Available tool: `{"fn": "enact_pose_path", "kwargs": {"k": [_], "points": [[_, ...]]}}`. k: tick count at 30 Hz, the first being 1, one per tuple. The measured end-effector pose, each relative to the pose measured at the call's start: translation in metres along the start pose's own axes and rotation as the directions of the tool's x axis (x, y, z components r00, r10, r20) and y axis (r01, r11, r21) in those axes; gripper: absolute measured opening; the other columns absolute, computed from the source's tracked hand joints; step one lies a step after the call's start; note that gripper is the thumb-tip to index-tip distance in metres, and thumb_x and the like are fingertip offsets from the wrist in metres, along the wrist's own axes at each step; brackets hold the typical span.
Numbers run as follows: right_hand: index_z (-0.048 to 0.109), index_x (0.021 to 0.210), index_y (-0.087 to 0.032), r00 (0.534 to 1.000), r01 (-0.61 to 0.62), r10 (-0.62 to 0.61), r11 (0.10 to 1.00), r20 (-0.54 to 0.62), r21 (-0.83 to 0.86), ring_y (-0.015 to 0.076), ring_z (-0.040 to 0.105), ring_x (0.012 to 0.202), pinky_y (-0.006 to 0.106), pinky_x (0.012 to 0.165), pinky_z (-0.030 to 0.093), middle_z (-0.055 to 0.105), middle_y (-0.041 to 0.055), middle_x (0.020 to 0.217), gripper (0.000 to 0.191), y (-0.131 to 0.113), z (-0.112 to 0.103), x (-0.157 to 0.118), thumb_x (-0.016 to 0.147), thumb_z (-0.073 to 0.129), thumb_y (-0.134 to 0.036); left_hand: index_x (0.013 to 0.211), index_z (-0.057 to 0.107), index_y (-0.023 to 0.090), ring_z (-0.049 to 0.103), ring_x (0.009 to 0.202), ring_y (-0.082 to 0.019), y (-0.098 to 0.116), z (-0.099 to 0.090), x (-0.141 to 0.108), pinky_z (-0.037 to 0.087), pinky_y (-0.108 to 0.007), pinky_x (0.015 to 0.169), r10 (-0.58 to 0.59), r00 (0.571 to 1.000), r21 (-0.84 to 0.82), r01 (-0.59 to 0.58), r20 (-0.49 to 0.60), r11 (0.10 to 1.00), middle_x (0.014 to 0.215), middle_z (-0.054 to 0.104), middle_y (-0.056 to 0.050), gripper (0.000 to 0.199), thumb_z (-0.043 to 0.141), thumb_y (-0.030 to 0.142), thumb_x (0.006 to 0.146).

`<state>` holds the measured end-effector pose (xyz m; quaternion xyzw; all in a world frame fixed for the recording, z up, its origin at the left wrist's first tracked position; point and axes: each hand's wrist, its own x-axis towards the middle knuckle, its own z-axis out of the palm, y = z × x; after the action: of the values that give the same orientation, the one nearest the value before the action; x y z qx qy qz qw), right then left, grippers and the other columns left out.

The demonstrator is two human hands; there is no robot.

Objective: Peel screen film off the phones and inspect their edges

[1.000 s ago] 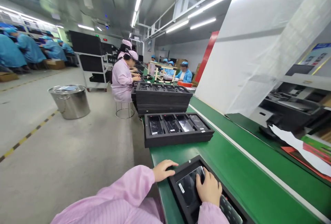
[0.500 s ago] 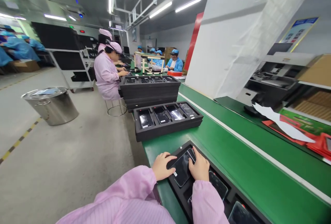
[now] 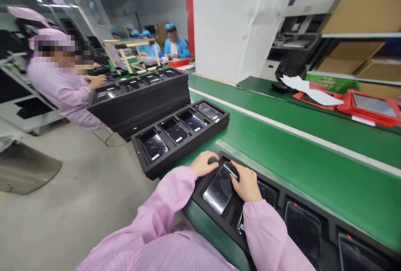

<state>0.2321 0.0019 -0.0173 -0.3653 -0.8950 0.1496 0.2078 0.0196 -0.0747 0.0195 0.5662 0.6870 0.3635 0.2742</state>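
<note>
A smartphone (image 3: 218, 191) with a dark, glossy screen is at the near-left end compartment of a black foam tray (image 3: 232, 225). I cannot tell whether it lies fully in the compartment. My right hand (image 3: 246, 182) grips its upper right edge, thumb on the screen side. Just off the phone's upper left corner is my left hand (image 3: 204, 164), thumb and fingers apart, holding nothing. More phones, such as one with a red tab (image 3: 303, 229), lie in the same tray, partly hidden by my right sleeve.
A second foam tray (image 3: 184, 148) of phones sits ahead on the green bench (image 3: 269, 150). Beyond it stands a stack of foam trays (image 3: 150, 104). A co-worker in pink (image 3: 62, 83) sits at left. Red folders (image 3: 372, 108) and white paper lie on the right.
My left hand has come off the phone and moved up to its left. My right hand stays at its right edge. The view has turned right and down.
</note>
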Motion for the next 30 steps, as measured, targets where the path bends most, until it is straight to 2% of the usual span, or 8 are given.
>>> {"fn": "enact_pose_path", "kwargs": {"k": [4,8,11,15,19,23,27,30], "points": [[0.064,0.138,-0.018,1.0,0.001,-0.002,1.0,0.019,0.028,0.0263,0.066,0.117,0.049,0.107,0.043,0.071,0.0132,0.132,0.043,-0.009,-0.005,-0.008,0.096,0.053,-0.018,0.119,0.066,0.014,0.067,0.115,-0.025,-0.004,0.01,0.078,0.056,-0.048,0.103,-0.016,1.0,-0.199,0.018,0.011,0.98,0.125,0.068,-0.011,0.027,0.064,0.034,0.101],[0.058,0.145,-0.019,0.997,-0.026,0.022,0.999,0.081,0.046,0.0216,0.065,0.121,0.049,0.115,0.041,0.072,0.0109,0.13,0.048,-0.011,-0.009,-0.012,0.097,0.053,-0.012,0.113,0.067,0.013,0.07,0.102,-0.019,-0.011,0.036,0.11,0.055,-0.038,0.098,-0.026,0.997,-0.352,0.052,0.079,0.935,0.112,0.074,-0.009,0.02,0.054,0.025,0.104],[0.062,0.141,-0.017,0.997,-0.029,0.023,0.996,0.073,0.079,0.0223,0.066,0.108,0.047,0.106,0.047,0.075,0.0096,0.113,0.045,-0.009,-0.013,-0.015,0.097,0.054,-0.011,0.107,0.07,0.012,0.071,0.092,-0.016,-0.015,0.044,0.11,0.053,-0.03,0.095,-0.013,0.992,-0.417,0.065,0.126,0.907,0.098,0.077,-0.008,0.021,0.051,0.02,0.101],[0.07,0.123,-0.017,0.998,0.059,-0.057,0.993,-0.018,0.106,0.0213,0.064,0.095,0.041,0.093,0.049,0.074,0.0064,0.098,0.029,-0.01,-0.019,-0.016,0.099,0.055,-0.01,0.102,0.073,0.015,0.07,0.081,-0.015,-0.015,0.046,0.106,0.054,-0.025,0.083,0.009,0.985,-0.465,0.073,0.171,0.882,0.084,0.078,-0.005,0.022,0.053,0.025,0.1],[0.072,0.095,-0.02,0.993,0.12,-0.119,0.984,-0.014,0.135,0.0199,0.065,0.095,0.043,0.097,0.049,0.071,0.0027,0.091,0.022,-0.015,-0.029,-0.016,0.097,0.055,-0.006,0.098,0.075,0.015,0.068,0.073,-0.015,-0.014,0.045,0.103,0.053,-0.024,0.075,0.007,0.982,-0.489,0.088,0.189,0.868,0.074,0.075,-0.003,0.026,0.053,0.03,0.099],[0.064,0.086,-0.019,0.993,0.086,-0.095,0.99,0.07,0.115,0.0242,0.069,0.11,0.055,0.109,0.05,0.072,0.0042,0.1,0.02,-0.022,-0.043,-0.019,0.093,0.053,-0.004,0.096,0.077,0.017,0.067,0.068,-0.015,-0.013,0.042,0.099,0.051,-0.025,0.067,0.013,0.98,-0.481,0.087,0.201,0.872,0.068,0.073,-0.003,0.032,0.054,0.039,0.098],[0.058,0.082,-0.016,0.993,0.052,-0.06,0.996,0.102,0.078,0.0281,0.069,0.121,0.056,0.111,0.054,0.072,0.0113,0.116,0.019,-0.03,-0.053,-0.022,0.09,0.051,-0.001,0.095,0.079,0.02,0.063,0.062,-0.015,-0.012,0.04,0.096,0.047,-0.025,0.062,0.01,0.981,-0.438,0.077,0.192,0.896,0.064,0.072,-0.002,0.035,0.054,0.044,0.098],[0.058,0.08,-0.014,0.994,0.055,-0.059,0.998,0.097,0.041,0.0298,0.071,0.119,0.057,0.111,0.055,0.073,0.0143,0.116,0.02,-0.044,-0.057,-0.024,0.09,0.048,0.0,0.095,0.08,0.021,0.061,0.059,-0.014,-0.012,0.039,0.094,0.043,-0.026,0.058,0.002,0.982,-0.42,0.077,0.187,0.904,0.064,0.072,-0.001,0.035,0.054,0.044,0.1]]}}
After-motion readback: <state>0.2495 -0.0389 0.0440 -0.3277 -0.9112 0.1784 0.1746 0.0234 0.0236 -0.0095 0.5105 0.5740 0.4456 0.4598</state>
